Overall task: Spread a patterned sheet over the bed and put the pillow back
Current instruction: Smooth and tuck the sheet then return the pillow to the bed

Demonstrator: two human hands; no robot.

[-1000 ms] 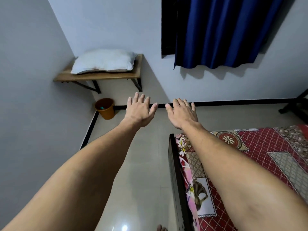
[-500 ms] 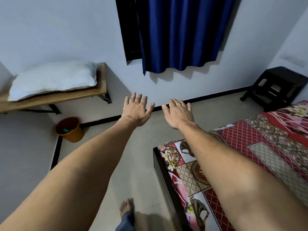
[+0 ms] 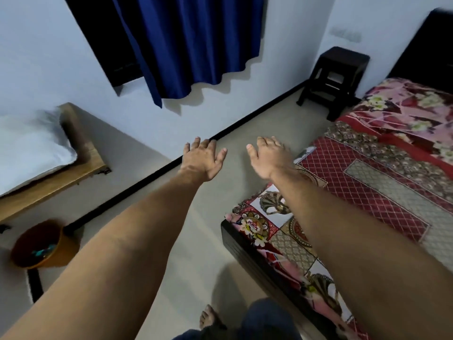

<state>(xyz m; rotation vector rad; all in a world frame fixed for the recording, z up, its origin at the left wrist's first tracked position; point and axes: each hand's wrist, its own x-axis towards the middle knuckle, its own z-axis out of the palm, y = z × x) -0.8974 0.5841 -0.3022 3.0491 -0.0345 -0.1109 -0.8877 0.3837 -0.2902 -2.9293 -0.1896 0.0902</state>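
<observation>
Left grip (image 3: pixel 201 160), right grip (image 3: pixel 269 157) empty; pillow (image 3: pixel 31 148) well left.

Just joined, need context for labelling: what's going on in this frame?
A person stands beside the bed with both arms stretched out, left hand and right hand open and holding nothing. The patterned sheet already lies over the bed. The pillow sits on the wooden shelf by the wall to the left, not yet put back; neither hand touches it.

Home bedroom: bed (image 3: pixel 245 244) w/ patterned sheet (image 3: pixel 367 173), pillow (image 3: pixel 29 146) on wall shelf (image 3: pixel 56 177), blue curtain (image 3: pixel 196 40).
</observation>
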